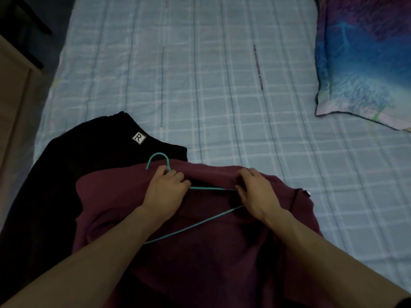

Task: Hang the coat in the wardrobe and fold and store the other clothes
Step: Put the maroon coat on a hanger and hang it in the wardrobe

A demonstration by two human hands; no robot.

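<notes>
Currently, I note left hand (165, 190) gripping hanger (194, 224) neck, right hand (255, 190) pinching coat (200, 263) collar; advise seating right shoulder fully.

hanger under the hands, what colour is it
Teal, a thin wire hanger lying on the maroon coat; the head view, the only one, shows it clearly.

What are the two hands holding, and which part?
The left hand grips the teal hanger just below its hook; right hand pinches the maroon coat at its collar.
</notes>
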